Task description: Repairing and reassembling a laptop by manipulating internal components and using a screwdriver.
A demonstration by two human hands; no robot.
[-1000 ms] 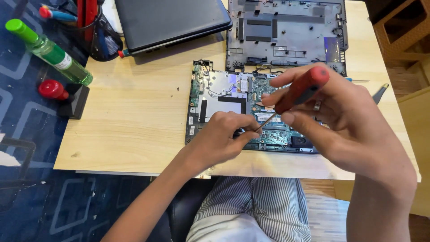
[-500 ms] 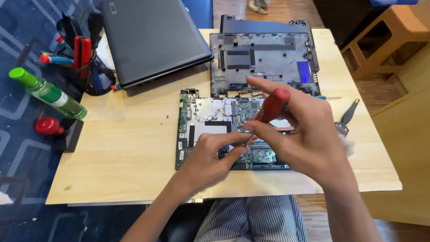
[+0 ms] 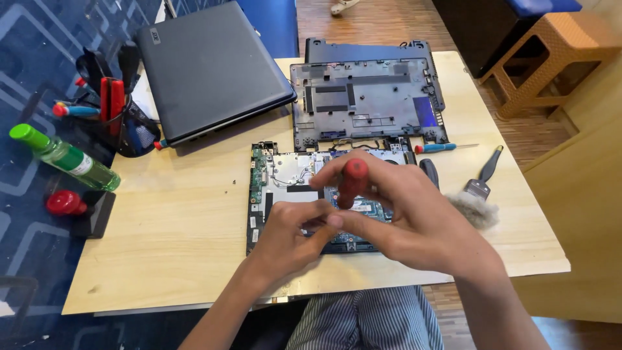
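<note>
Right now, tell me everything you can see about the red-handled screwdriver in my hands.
The red-handled screwdriver has a smooth, rounded handle that looks like plastic. It tilts down and left over the open circuit board. The right hand wraps its fingers around the handle, while the left hand pinches near the lower end. The shaft and tip are hidden behind the fingers.

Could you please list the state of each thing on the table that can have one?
Opened laptop base: cover off, circuit board exposed.
Removed bottom cover: lying inside-up.
Black laptop: lid closed.
Red-handled screwdriver: upright in right hand, left hand at its tip.
Green bottle: capped, lying down.
Brush: lying unused.
</note>
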